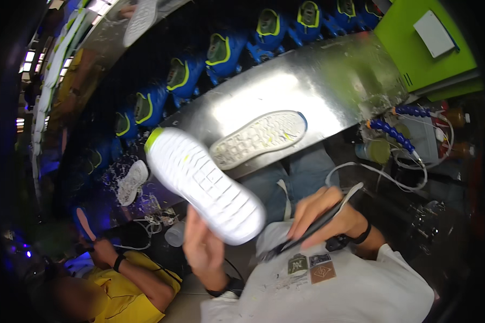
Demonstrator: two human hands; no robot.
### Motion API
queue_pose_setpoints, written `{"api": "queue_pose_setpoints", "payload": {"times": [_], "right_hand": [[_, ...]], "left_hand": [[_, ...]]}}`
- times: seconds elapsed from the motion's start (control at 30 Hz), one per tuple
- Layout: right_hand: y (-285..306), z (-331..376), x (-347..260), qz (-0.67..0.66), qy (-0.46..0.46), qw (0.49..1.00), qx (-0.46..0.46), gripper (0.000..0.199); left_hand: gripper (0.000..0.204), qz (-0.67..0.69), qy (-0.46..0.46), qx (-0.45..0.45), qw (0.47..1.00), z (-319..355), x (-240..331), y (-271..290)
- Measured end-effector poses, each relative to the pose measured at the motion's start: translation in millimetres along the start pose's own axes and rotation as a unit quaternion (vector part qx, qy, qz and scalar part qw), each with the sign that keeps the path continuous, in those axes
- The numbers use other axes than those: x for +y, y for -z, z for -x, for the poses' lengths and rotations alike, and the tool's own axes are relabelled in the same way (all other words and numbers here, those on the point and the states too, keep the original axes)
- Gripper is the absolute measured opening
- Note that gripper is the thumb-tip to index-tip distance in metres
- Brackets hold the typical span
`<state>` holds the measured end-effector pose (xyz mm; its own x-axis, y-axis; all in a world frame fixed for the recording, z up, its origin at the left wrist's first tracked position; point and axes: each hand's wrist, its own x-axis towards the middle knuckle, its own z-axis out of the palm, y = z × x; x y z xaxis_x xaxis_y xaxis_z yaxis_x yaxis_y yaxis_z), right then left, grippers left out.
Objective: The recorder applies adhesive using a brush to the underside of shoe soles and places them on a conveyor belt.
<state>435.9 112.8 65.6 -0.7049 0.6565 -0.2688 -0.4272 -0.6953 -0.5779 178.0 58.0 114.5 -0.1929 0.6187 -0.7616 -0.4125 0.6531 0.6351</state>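
My left hand (202, 245) is closed on the edge of a white shoe sole (207, 180), raised with its grooved tread showing and a yellow-green tip at its far end. Behind it, a second, cream shoe sole (261, 137) lies on the shiny metal bench (339, 91), its pitted face up and a blue edge at one end. In front of my chest, my right hand (328, 215) grips a slim dark-handled tool (315, 227). Its lower end is blurred and looks bristly; a pale, curved end sticks out beyond my fingers.
Blue shoes (223, 54) with yellow-green collars stand in a row behind the bench. Another white sole (132, 183) lies among scraps at left. A co-worker in a yellow shirt (134, 290) holds a pinkish sole (84, 223). Blue segmented hoses (392, 134) and a green panel (409, 64) are at right.
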Motion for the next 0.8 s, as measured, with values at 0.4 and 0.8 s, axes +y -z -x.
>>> {"api": "queue_pose_setpoints", "payload": {"times": [0.4,0.8], "right_hand": [[-27,-87,-32,0.367,0.172,0.897,0.179,0.026],[-62,-66,21,0.422,0.222,0.866,0.152,0.024]], "left_hand": [[0.08,0.544,0.071,-0.041,0.835,11,-49,-34],[0.059,0.36,-0.012,0.019,0.933,32,-63,-21]]}}
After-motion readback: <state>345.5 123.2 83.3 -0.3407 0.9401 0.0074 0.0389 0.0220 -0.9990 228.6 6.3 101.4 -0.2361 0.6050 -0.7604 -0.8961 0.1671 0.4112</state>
